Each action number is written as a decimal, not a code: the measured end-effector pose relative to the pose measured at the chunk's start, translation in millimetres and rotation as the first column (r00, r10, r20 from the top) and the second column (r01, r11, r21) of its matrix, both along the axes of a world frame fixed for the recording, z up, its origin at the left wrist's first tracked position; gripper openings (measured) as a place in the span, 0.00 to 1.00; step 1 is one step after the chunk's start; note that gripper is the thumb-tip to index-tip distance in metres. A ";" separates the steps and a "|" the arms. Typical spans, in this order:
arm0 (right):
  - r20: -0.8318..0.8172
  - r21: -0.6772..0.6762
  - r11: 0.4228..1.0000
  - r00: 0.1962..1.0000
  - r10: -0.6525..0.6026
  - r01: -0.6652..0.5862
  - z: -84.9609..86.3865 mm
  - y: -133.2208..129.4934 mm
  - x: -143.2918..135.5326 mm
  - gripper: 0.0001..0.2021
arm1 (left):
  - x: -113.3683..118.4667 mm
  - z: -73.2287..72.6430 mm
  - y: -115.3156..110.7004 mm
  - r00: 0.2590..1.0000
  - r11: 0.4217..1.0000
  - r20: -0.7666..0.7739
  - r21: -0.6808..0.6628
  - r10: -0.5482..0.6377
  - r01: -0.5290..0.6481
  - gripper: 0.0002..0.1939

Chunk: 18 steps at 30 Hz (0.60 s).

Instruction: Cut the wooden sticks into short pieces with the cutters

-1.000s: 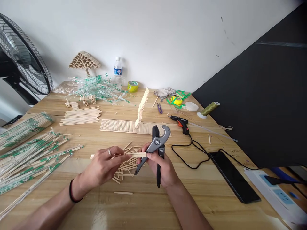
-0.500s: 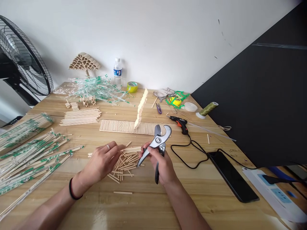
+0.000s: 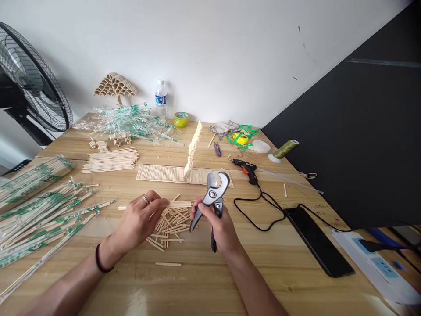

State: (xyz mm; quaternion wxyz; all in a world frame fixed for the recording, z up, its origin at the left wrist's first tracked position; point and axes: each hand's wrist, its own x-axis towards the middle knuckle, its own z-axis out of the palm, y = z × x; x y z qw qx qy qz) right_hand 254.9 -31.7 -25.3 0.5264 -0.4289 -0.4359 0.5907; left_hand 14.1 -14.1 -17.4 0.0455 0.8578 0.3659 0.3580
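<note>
My right hand is wrapped around the handles of a silver pipe cutter, whose jaws stand apart and point up. To the left, my left hand, with a ring and a dark wristband, has its fingers closed over wooden chopsticks. Their ends stick out on both sides of it; the fingertips are partly hidden. Below and between the hands lies a loose pile of short cut stick pieces. One more cut piece rests nearer to me.
Behind the hands lies a flat stick panel with an upright stick piece. Wrapped chopsticks cover the left side. At right are a glue gun with its cord, a phone and a power strip.
The pipe cutter and my right hand have shifted slightly left. My left hand has moved slightly up, and more of the chopsticks shows at its left side.
</note>
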 end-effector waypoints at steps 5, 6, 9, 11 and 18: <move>0.028 0.015 1.000 1.000 0.009 -0.010 1.2 -1.3 0.1 0.14 | -3.1 0.5 4.2 0.999 0.999 0.004 -0.025 0.040 -0.040 0.09; 0.031 0.014 1.000 0.999 0.003 -0.004 1.9 -1.5 0.2 0.14 | -7.0 1.7 7.9 0.997 0.997 0.008 -0.040 0.074 -0.073 0.08; 0.028 0.015 1.000 0.999 -0.027 0.027 4.6 -1.8 0.2 0.14 | -31.4 5.7 26.7 0.964 0.962 -0.003 -0.069 0.264 -0.264 0.07; 0.022 0.019 0.999 0.999 -0.038 0.037 5.8 -1.9 -0.2 0.14 | -57.2 5.4 43.5 0.883 0.883 -0.049 -0.039 0.467 -0.468 0.09; 0.031 0.009 1.000 0.999 -0.027 0.027 8.0 -4.9 -4.3 0.14 | -125.4 -22.4 83.0 0.620 0.652 -0.320 -0.009 0.716 -0.758 0.18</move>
